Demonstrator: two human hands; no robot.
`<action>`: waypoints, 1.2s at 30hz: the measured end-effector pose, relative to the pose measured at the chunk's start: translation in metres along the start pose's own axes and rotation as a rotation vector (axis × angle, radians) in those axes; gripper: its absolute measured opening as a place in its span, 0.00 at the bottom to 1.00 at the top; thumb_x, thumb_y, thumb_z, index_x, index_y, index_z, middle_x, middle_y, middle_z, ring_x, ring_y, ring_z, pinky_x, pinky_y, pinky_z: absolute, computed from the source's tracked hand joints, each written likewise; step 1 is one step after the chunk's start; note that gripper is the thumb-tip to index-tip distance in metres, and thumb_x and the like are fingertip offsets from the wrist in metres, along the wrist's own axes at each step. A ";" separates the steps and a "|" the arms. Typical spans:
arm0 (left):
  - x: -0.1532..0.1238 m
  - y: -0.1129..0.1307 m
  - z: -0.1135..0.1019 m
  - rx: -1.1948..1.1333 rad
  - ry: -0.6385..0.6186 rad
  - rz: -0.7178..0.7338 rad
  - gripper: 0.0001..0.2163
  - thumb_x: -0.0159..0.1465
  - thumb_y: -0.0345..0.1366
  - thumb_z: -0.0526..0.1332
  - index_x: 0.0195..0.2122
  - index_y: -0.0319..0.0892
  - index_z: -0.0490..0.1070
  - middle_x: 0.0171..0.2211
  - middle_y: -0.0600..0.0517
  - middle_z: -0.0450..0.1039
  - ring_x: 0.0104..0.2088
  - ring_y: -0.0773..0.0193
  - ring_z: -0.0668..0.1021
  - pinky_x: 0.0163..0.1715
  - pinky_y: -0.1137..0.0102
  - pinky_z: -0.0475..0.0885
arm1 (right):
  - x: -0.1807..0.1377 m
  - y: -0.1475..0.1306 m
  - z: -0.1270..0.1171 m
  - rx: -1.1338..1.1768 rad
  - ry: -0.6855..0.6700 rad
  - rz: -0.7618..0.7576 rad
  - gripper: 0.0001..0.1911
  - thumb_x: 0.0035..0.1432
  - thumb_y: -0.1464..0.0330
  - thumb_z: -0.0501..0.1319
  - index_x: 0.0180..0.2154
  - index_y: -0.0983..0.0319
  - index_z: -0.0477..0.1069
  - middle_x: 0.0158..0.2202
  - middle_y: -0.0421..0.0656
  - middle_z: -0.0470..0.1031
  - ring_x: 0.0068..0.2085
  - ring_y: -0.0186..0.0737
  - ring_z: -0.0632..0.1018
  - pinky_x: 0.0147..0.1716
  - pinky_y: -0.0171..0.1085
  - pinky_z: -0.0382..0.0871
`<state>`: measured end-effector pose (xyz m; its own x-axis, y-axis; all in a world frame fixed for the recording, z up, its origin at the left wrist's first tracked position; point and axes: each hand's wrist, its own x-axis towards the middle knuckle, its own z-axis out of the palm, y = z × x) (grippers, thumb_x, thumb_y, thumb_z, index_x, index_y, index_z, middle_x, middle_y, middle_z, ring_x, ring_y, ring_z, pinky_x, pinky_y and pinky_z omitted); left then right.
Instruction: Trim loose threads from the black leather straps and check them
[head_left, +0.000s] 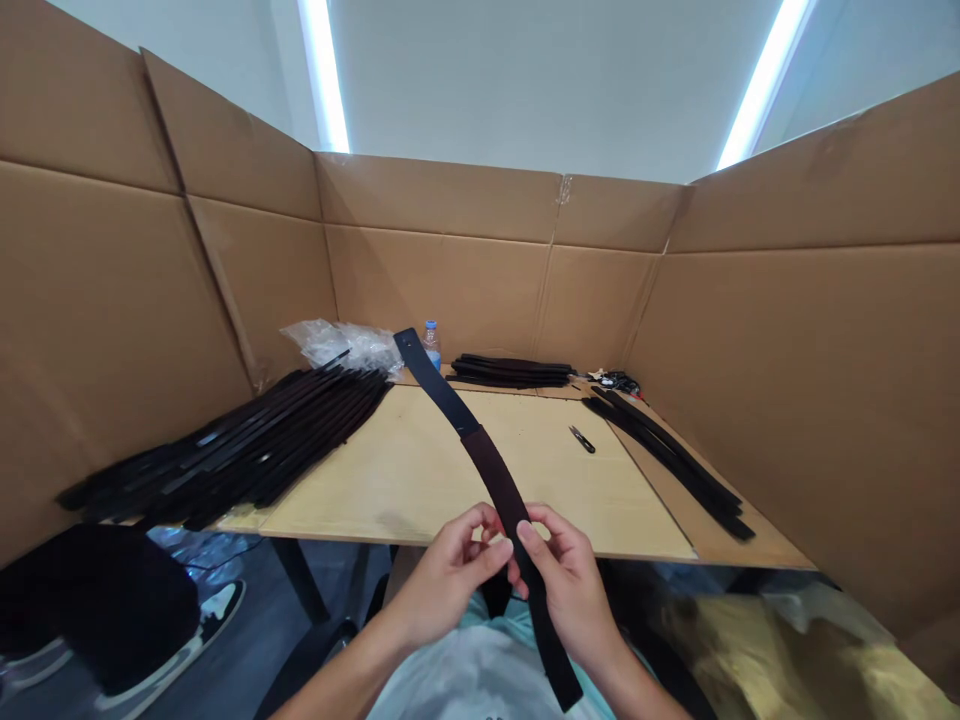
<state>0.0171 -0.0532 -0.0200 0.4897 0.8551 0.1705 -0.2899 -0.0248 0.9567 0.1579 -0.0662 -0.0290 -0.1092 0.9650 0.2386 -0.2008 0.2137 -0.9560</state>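
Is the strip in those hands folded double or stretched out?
Stretched out: the strip runs in one long curve, its ends far apart.

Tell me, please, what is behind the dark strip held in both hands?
The pale tabletop shows behind the middle of the strip, and the shirt behind its lower end. The strip hides parts of the left hand and right hand; anything else covered cannot be seen.

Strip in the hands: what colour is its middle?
Dark reddish-brown; the strip shows best in the head view.
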 end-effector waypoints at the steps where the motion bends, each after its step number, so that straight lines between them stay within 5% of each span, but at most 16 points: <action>1: 0.000 0.001 0.000 -0.012 -0.005 -0.006 0.13 0.58 0.44 0.66 0.35 0.39 0.68 0.25 0.54 0.70 0.27 0.64 0.75 0.31 0.67 0.72 | -0.001 0.000 0.000 0.003 -0.011 0.010 0.16 0.59 0.56 0.61 0.37 0.64 0.70 0.21 0.36 0.69 0.19 0.28 0.67 0.18 0.27 0.62; 14: 0.000 -0.001 -0.005 -0.001 0.052 -0.049 0.14 0.53 0.42 0.70 0.26 0.35 0.72 0.16 0.54 0.69 0.19 0.62 0.76 0.21 0.71 0.68 | -0.004 -0.005 -0.003 0.101 -0.106 0.162 0.21 0.60 0.50 0.57 0.40 0.63 0.68 0.21 0.39 0.74 0.16 0.30 0.69 0.15 0.27 0.59; 19: 0.000 -0.005 -0.005 0.019 0.124 -0.032 0.15 0.52 0.44 0.70 0.28 0.36 0.74 0.16 0.54 0.69 0.19 0.62 0.76 0.21 0.71 0.69 | -0.002 -0.003 -0.003 0.194 -0.148 0.231 0.21 0.57 0.53 0.62 0.31 0.66 0.71 0.20 0.39 0.70 0.17 0.26 0.66 0.16 0.27 0.56; 31: -0.001 -0.009 0.010 -0.082 0.148 -0.024 0.16 0.55 0.43 0.69 0.25 0.39 0.65 0.17 0.52 0.74 0.18 0.61 0.77 0.23 0.68 0.73 | -0.003 -0.006 0.001 0.060 -0.011 0.227 0.27 0.53 0.47 0.61 0.21 0.65 0.66 0.15 0.36 0.64 0.13 0.24 0.60 0.12 0.26 0.49; 36: -0.003 -0.004 0.009 -0.082 0.125 0.001 0.14 0.57 0.44 0.67 0.27 0.39 0.66 0.17 0.51 0.75 0.18 0.57 0.79 0.22 0.66 0.74 | -0.003 -0.005 0.003 0.139 -0.015 0.223 0.26 0.54 0.49 0.62 0.22 0.66 0.69 0.16 0.38 0.68 0.15 0.27 0.64 0.14 0.27 0.54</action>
<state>0.0244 -0.0601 -0.0217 0.3842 0.9132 0.1361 -0.3587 0.0119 0.9334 0.1559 -0.0707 -0.0246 -0.1802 0.9832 0.0278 -0.3020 -0.0284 -0.9529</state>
